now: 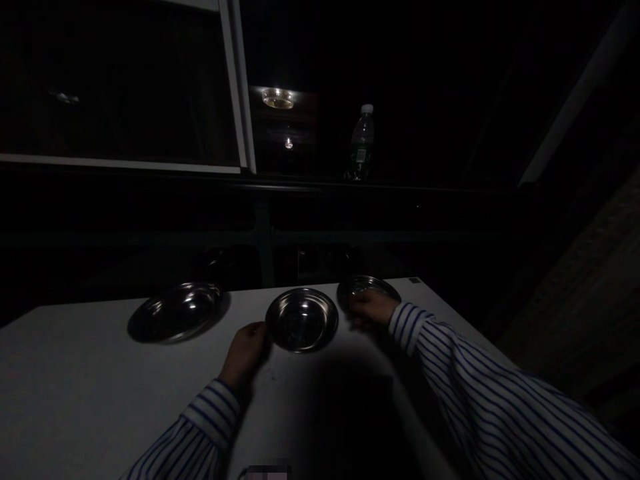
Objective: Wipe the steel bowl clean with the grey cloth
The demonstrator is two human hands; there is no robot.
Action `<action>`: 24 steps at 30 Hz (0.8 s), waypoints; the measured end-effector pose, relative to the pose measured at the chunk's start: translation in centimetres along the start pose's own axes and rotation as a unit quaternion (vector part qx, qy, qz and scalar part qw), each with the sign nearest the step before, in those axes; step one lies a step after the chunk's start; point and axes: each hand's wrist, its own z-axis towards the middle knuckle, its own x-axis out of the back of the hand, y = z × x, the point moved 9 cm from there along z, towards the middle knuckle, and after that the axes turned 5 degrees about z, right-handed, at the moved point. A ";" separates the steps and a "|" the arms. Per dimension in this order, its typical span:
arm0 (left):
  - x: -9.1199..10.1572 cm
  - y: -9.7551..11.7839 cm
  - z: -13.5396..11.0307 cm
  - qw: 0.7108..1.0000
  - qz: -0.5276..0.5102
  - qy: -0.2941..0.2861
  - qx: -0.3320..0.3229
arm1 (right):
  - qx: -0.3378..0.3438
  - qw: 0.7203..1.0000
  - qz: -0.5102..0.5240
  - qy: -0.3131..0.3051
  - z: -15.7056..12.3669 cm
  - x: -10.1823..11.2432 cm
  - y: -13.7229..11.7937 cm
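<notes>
Three shiny metal dishes lie in a row on a white table (pixel 75 373) in a dark room. My left hand (pixel 246 352) rests at the left rim of the middle bowl (pixel 301 320), fingers curled against it. My right hand (pixel 370 308) lies on the near edge of the right plate (pixel 366 287), fingers bent over its rim. The larger left plate (pixel 176 311) sits apart from both hands. Both arms wear blue-and-white striped sleeves.
A clear plastic bottle (pixel 362 143) with a white cap stands on a ledge behind the table. A white window frame (pixel 239 87) rises above it. The table's far edge runs just behind the dishes, its right edge slants toward me.
</notes>
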 end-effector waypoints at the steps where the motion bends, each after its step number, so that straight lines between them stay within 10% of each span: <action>1: 0.8 0.7 0.0 0.999 0.035 0.018 -0.010 | 0.007 1.000 -0.001 0.012 -0.4 1.3 -0.1; 7: 1.1 6.9 0.7 0.981 0.167 0.035 -0.094 | 0.031 0.995 -0.007 0.089 -2.0 9.1 0.9; 14: -7.3 12.8 2.0 0.952 0.221 -0.110 -0.182 | 0.023 0.986 -0.039 0.158 -0.9 13.7 4.2; 24: -16.3 13.8 5.0 0.920 0.296 -0.188 -0.174 | -0.012 0.980 -0.082 0.180 2.4 14.7 8.2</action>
